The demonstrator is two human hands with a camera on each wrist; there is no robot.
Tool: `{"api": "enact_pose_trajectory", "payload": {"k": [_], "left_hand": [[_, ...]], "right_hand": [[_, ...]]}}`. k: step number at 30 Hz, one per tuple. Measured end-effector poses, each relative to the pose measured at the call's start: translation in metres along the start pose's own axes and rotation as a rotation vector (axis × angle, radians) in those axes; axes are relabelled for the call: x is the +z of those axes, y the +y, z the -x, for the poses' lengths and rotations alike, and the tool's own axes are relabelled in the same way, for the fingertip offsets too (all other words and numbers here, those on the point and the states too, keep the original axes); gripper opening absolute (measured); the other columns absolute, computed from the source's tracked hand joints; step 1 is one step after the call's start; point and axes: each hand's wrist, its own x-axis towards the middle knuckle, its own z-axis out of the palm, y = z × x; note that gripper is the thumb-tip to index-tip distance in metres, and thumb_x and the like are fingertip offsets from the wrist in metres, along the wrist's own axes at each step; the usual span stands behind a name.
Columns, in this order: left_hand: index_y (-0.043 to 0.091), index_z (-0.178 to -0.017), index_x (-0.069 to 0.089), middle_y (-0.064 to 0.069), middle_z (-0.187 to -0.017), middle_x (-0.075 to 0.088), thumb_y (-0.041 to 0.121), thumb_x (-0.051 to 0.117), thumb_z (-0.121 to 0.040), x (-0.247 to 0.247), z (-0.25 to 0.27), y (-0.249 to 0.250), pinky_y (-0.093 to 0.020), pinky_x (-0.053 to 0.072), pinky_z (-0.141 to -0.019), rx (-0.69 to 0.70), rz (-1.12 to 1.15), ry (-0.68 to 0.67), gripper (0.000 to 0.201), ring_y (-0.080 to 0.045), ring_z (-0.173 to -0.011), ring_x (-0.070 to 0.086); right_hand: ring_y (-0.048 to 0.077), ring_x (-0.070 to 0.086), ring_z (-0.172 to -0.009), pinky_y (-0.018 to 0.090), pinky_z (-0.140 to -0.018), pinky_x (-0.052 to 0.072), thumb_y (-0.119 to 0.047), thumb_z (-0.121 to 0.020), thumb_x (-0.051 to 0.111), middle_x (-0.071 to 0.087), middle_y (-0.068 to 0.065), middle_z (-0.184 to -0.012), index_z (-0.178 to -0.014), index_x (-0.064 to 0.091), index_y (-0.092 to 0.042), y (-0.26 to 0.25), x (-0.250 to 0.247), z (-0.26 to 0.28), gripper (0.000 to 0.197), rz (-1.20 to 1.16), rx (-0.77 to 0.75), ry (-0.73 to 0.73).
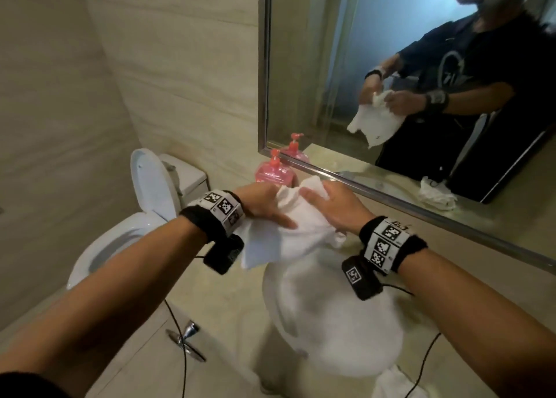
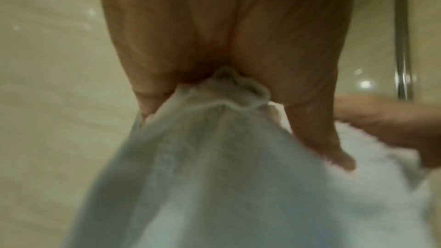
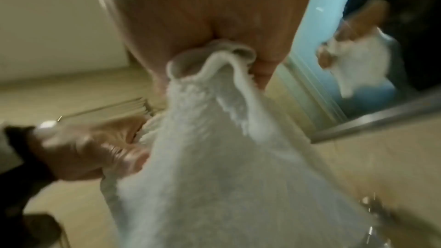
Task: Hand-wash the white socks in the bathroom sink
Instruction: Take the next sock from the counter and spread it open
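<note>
We hold the bunched white socks (image 1: 288, 229) above the sink (image 1: 331, 316), left hand (image 1: 264, 205) and right hand (image 1: 334, 208) each clenching cloth, apparently mid-scrub; next, likely lowering them to rinse.

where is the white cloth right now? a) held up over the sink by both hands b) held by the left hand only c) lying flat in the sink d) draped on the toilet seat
a: the left hand and the right hand both grip the white cloth, bunched between them and hanging above the sink.
</note>
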Motion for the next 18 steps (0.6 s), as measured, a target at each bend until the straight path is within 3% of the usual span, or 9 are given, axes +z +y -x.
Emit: {"api": "enact_pose_trajectory", "payload": {"k": [2, 4, 7, 9, 12, 13, 16, 18], "left_hand": [[0.013, -0.096, 0.064, -0.002, -0.093, 0.069, 0.047, 0.081, -0.075, -0.005, 0.005, -0.011, -0.026, 0.052, -0.072, -0.069, -0.195, -0.033, 0.044, -0.022, -0.085, 0.064], [0.008, -0.102, 0.066, -0.007, -0.094, 0.068, 0.039, 0.078, -0.08, -0.006, 0.009, -0.019, -0.03, 0.049, -0.076, -0.076, -0.302, -0.068, 0.04, -0.027, -0.088, 0.064], [0.01, -0.096, 0.069, -0.005, -0.091, 0.068, 0.029, 0.073, -0.088, -0.007, 0.018, -0.034, -0.023, 0.045, -0.069, -0.01, -0.043, -0.033, 0.021, -0.016, -0.081, 0.058], [0.016, -0.092, 0.071, -0.002, -0.089, 0.068, 0.031, 0.071, -0.089, -0.002, 0.022, -0.041, -0.019, 0.046, -0.068, -0.069, 0.276, 0.094, 0.016, -0.015, -0.08, 0.059], [0.01, -0.099, 0.071, -0.007, -0.093, 0.069, 0.034, 0.066, -0.092, 0.02, 0.019, -0.029, -0.027, 0.047, -0.067, -0.161, 0.705, 0.281, 0.026, -0.024, -0.085, 0.063], [0.009, -0.102, 0.07, -0.007, -0.096, 0.071, 0.039, 0.063, -0.093, 0.026, 0.014, -0.02, -0.027, 0.05, -0.067, -0.175, 0.811, 0.318, 0.032, -0.025, -0.088, 0.066], [0.01, -0.116, 0.068, -0.01, -0.106, 0.073, 0.052, 0.051, -0.097, 0.04, -0.004, 0.014, -0.026, 0.057, -0.072, -0.21, 1.132, 0.358, 0.049, -0.02, -0.094, 0.071], [0.009, -0.116, 0.068, -0.017, -0.109, 0.072, 0.054, 0.048, -0.096, 0.045, -0.015, 0.029, -0.039, 0.058, -0.086, -0.26, 1.148, 0.365, 0.053, -0.025, -0.097, 0.07]], "right_hand": [[-0.005, 0.061, -0.066, 0.006, -0.054, 0.04, -0.058, -0.075, 0.079, 0.066, -0.018, -0.07, -0.081, 0.061, -0.035, 0.0, -0.009, 0.003, 0.03, 0.129, -0.091, -0.144], [-0.009, 0.055, -0.067, 0.007, -0.057, 0.036, -0.057, -0.067, 0.086, 0.058, -0.024, -0.072, -0.083, 0.056, -0.036, 0.002, -0.015, 0.004, 0.04, 0.326, -0.14, -0.257], [-0.005, 0.054, -0.058, 0.012, -0.055, 0.036, -0.055, -0.075, 0.082, 0.058, -0.02, -0.067, -0.073, 0.057, -0.035, 0.018, -0.019, 0.006, 0.032, 0.383, -0.05, -0.289], [-0.001, 0.062, -0.056, 0.02, -0.053, 0.049, -0.049, -0.081, 0.079, 0.069, -0.009, -0.07, -0.08, 0.066, -0.032, 0.031, -0.021, 0.011, 0.021, 0.112, 0.109, -0.224], [0.015, 0.074, -0.08, 0.031, -0.062, 0.058, -0.038, -0.09, 0.071, 0.077, -0.003, -0.09, -0.097, 0.073, -0.023, 0.032, -0.006, 0.017, 0.016, -0.285, 0.239, 0.026], [0.016, 0.074, -0.083, 0.03, -0.064, 0.057, -0.036, -0.092, 0.069, 0.077, -0.004, -0.09, -0.099, 0.073, -0.022, 0.026, 0.006, 0.017, 0.016, -0.344, 0.226, 0.103], [0.005, 0.07, -0.07, 0.023, -0.06, 0.051, -0.041, -0.094, 0.064, 0.075, -0.008, -0.078, -0.094, 0.072, -0.022, -0.004, 0.047, 0.013, 0.021, -0.447, 0.159, 0.185], [0.006, 0.07, -0.068, 0.02, -0.056, 0.05, -0.046, -0.096, 0.059, 0.074, -0.009, -0.073, -0.088, 0.071, -0.023, -0.02, 0.055, 0.004, 0.028, -0.462, 0.213, 0.279]]}}
